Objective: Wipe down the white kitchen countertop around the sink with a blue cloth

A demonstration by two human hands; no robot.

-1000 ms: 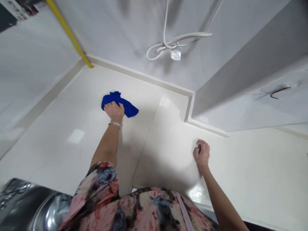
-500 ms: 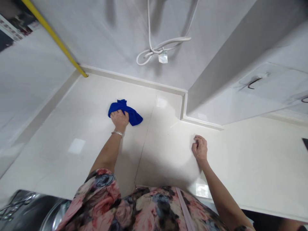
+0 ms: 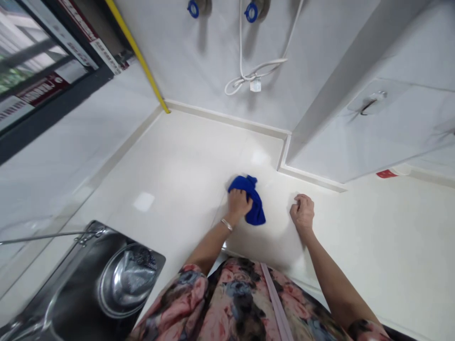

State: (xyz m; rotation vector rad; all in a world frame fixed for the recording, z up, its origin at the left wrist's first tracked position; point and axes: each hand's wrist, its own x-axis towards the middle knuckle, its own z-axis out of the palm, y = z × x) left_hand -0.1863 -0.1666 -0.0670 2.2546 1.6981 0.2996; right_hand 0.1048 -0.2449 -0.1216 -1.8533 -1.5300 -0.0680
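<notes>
A bunched blue cloth [image 3: 255, 208] lies on the white countertop [image 3: 185, 156]. My left hand [image 3: 239, 202], with a silver bracelet at the wrist, presses down on it, fingers curled over its left part. To the right, my right hand [image 3: 303, 212] rests on the counter in a loose fist, apart from the cloth. Nothing shows in its curled fingers.
A steel sink [image 3: 85, 279] holding a metal bowl [image 3: 122, 289] is at lower left. A yellow pipe [image 3: 140, 57] meets the counter's back corner. White cable [image 3: 245, 80] and blue valve knobs [image 3: 251, 13] are on the wall. A boxed-out wall [image 3: 330, 132] juts in at right.
My left hand has slid the cloth to the right and toward me, nearer my right hand. The view has shifted left, bringing in more sink and window. My right hand stays resting on the counter.
</notes>
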